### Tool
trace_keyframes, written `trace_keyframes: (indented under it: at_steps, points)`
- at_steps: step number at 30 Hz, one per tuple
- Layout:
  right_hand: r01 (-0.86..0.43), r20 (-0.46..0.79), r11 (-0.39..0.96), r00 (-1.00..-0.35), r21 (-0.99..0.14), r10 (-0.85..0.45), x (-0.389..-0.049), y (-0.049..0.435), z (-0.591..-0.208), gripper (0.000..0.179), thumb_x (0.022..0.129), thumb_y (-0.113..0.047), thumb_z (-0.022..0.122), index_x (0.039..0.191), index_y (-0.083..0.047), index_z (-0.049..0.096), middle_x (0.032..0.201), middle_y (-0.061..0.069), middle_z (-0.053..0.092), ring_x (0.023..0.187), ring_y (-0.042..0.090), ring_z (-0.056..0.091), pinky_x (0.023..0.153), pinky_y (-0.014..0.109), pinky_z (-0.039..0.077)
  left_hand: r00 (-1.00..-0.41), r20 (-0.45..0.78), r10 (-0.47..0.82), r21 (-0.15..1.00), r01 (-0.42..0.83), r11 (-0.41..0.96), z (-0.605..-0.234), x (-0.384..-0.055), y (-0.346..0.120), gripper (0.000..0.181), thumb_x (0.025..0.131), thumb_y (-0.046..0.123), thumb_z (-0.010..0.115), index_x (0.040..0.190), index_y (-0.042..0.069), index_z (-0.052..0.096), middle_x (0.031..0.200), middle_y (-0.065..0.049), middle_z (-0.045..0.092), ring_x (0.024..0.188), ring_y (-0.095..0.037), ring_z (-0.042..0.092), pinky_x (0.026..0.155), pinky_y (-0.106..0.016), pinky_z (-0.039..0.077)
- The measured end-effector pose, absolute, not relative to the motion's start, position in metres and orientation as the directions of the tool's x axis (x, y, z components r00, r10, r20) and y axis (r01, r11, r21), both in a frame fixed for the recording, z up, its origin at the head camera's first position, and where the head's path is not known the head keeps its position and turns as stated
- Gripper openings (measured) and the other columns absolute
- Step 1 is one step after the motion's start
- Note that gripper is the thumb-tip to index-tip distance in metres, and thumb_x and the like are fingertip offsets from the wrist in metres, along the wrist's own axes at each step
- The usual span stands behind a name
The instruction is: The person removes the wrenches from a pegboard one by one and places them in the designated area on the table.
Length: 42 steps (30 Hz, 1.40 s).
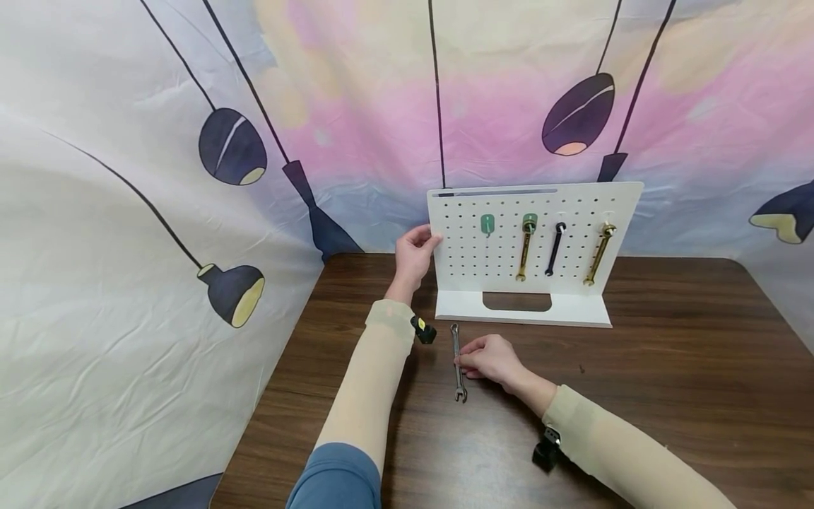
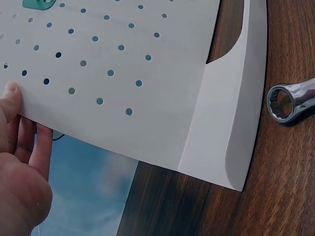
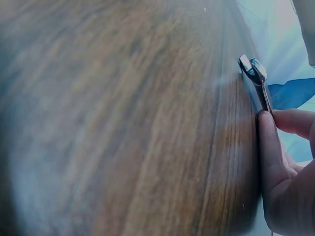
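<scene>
A white pegboard stand [image 1: 459,304] stands upright toward the back of the table. My left hand [image 1: 413,258] grips its left edge; in the left wrist view the thumb [image 2: 12,96] lies on the front face and the other fingers reach behind. Just in front of the stand's base, my right hand [image 1: 494,360] pinches a silver combination wrench [image 1: 456,346] by its shank, low at the tabletop. The ring end [image 2: 298,93] points toward the stand, and the open-end head [image 3: 253,73] points away from it. Whether the wrench touches the wood I cannot tell.
On the board hang a gold wrench [image 1: 524,254], a black wrench [image 1: 555,251] and another gold wrench [image 1: 598,258]. A green hook [image 1: 487,224] is at the board's left. The brown wooden table [image 1: 687,339] meets a painted cloth backdrop [image 1: 375,106] behind.
</scene>
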State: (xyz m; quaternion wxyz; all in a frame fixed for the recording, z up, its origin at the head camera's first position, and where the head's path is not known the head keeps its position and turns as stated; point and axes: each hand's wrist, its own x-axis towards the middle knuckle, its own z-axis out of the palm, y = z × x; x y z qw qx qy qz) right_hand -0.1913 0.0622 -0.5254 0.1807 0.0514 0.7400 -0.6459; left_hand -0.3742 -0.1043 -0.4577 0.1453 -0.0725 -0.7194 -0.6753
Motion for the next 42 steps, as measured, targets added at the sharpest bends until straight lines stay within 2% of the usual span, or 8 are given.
trace_keyframes:
  at_steps: [7, 11, 15, 18, 25, 33, 42]
  points:
    - [0.31, -0.325, 0.127, -0.939, -0.942, -0.115, -0.19, 0.059, -0.529, 0.013, 0.09, 0.001, 0.08, 0.101, 0.008, 0.077, 0.085, 0.011, 0.078, 0.068, 0.013, 0.072, 0.066, 0.029, 0.062, -0.944, 0.316, -0.098, 0.946, 0.306, 0.111, -0.459, -0.375, -0.105, 0.021, 0.097, 0.01, 0.082, 0.117, 0.004, 0.081, 0.095, -0.003, 0.074, 0.085, -0.013, 0.063, 0.074, -0.027, 0.053]
    - [0.234, -0.259, 0.245, -0.963, -0.941, -0.076, -0.188, 0.058, -0.53, 0.01, 0.089, -0.003, 0.082, 0.096, 0.003, 0.079, 0.082, 0.007, 0.078, 0.066, 0.013, 0.073, 0.063, 0.029, 0.062, -0.942, 0.324, -0.093, 0.943, 0.313, 0.115, -0.458, -0.374, -0.104, 0.021, 0.098, 0.011, 0.081, 0.118, 0.004, 0.081, 0.096, -0.004, 0.073, 0.086, -0.013, 0.063, 0.075, -0.028, 0.053]
    - [0.154, -0.193, 0.392, -0.979, -0.907, -0.063, -0.186, 0.057, -0.528, 0.006, 0.088, -0.009, 0.083, 0.089, -0.004, 0.079, 0.072, 0.001, 0.076, 0.06, 0.013, 0.072, 0.058, 0.027, 0.058, -0.942, 0.322, -0.093, 0.943, 0.312, 0.114, -0.457, -0.372, -0.104, 0.021, 0.098, 0.01, 0.081, 0.117, 0.004, 0.081, 0.096, -0.004, 0.073, 0.085, -0.013, 0.063, 0.075, -0.028, 0.053]
    - [0.134, -0.179, 0.416, -0.981, -0.899, -0.07, -0.186, 0.057, -0.528, 0.005, 0.087, -0.008, 0.08, 0.085, -0.004, 0.077, 0.065, 0.0, 0.073, 0.057, 0.013, 0.071, 0.056, 0.027, 0.057, -0.943, 0.319, -0.095, 0.945, 0.308, 0.114, -0.457, -0.371, -0.104, 0.02, 0.098, 0.009, 0.081, 0.117, 0.003, 0.08, 0.095, -0.003, 0.073, 0.085, -0.012, 0.063, 0.074, -0.027, 0.053]
    - [0.164, -0.207, 0.375, -0.975, -0.912, -0.076, -0.187, 0.057, -0.526, 0.003, 0.087, -0.004, 0.077, 0.085, -0.002, 0.076, 0.064, 0.003, 0.072, 0.057, 0.013, 0.07, 0.055, 0.026, 0.058, -0.945, 0.312, -0.099, 0.947, 0.301, 0.111, -0.456, -0.371, -0.104, 0.021, 0.098, 0.009, 0.081, 0.117, 0.002, 0.08, 0.096, -0.004, 0.073, 0.085, -0.012, 0.063, 0.074, -0.027, 0.053]
    - [0.193, -0.236, 0.305, -0.966, -0.932, -0.109, -0.187, 0.058, -0.524, 0.006, 0.09, -0.004, 0.077, 0.09, 0.002, 0.076, 0.071, 0.006, 0.075, 0.061, 0.013, 0.072, 0.059, 0.028, 0.06, -0.943, 0.317, -0.103, 0.945, 0.305, 0.116, -0.457, -0.373, -0.105, 0.02, 0.097, 0.01, 0.082, 0.116, 0.004, 0.081, 0.096, -0.003, 0.074, 0.085, -0.012, 0.063, 0.074, -0.027, 0.053]
    - [0.285, -0.312, 0.143, -0.921, -0.948, -0.234, -0.191, 0.07, -0.524, 0.022, 0.102, -0.003, 0.063, 0.115, 0.015, 0.069, 0.088, 0.016, 0.073, 0.073, 0.016, 0.074, 0.068, 0.029, 0.062, -0.947, 0.305, -0.105, 0.949, 0.293, 0.117, -0.457, -0.372, -0.103, 0.022, 0.098, 0.008, 0.08, 0.119, 0.004, 0.08, 0.098, -0.005, 0.073, 0.087, -0.013, 0.062, 0.075, -0.027, 0.053]
